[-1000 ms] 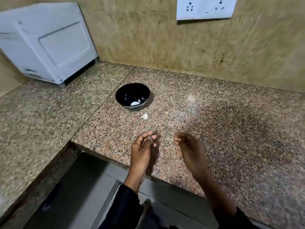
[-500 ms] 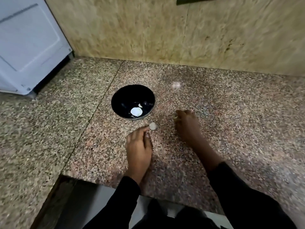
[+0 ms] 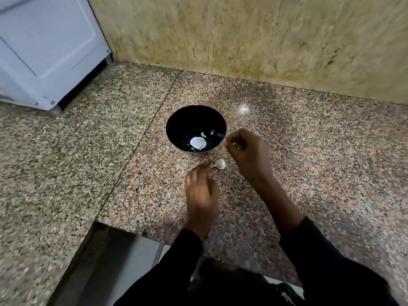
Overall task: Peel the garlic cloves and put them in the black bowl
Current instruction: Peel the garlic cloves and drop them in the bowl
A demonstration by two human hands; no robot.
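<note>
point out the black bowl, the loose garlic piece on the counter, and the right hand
black bowl [image 3: 176,120]: head view, on its dark inner wall.
garlic piece [image 3: 221,163]: head view, on its pale middle.
right hand [image 3: 249,151]: head view, on the back of the hand.

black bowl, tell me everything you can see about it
The black bowl is round, deep and glossy, dark inside and out, with a paler band low on its outer wall. It stands upright on the speckled granite counter, just right of a seam between slabs. On its bottom lie a pale rounded piece, likely peeled garlic, and a smaller pale sliver. The right hand is beside its right rim; whether it touches is unclear. A loose pale clove or skin lies just in front of it.
</note>
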